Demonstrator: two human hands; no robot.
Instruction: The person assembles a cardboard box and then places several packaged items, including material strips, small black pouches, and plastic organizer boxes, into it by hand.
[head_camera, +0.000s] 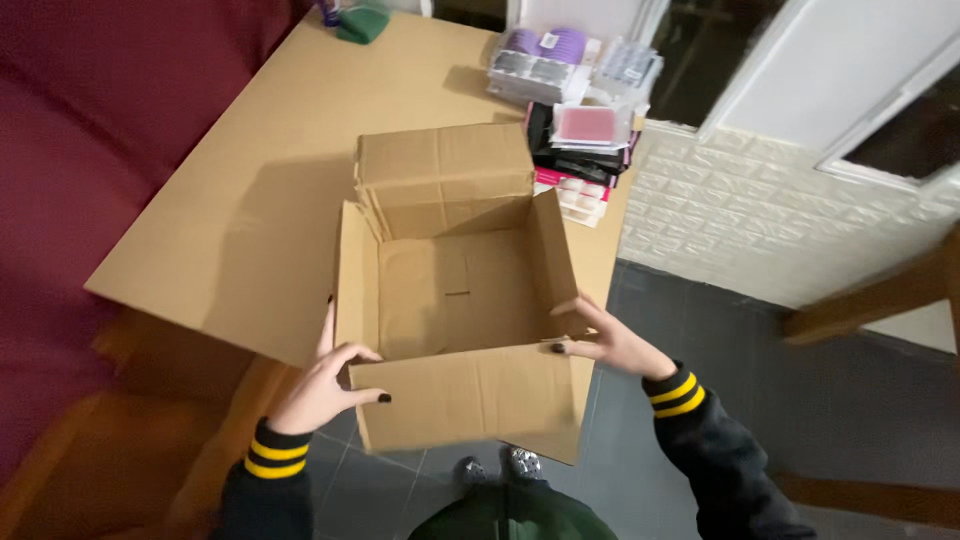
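Cardboard box (455, 300), open, gripped at both sides by hands: left (325, 385), right (605, 340).

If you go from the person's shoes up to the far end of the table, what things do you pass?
Shoes → open cardboard box held by the left hand and right hand → stack of flat packets → purple items at the far edge.
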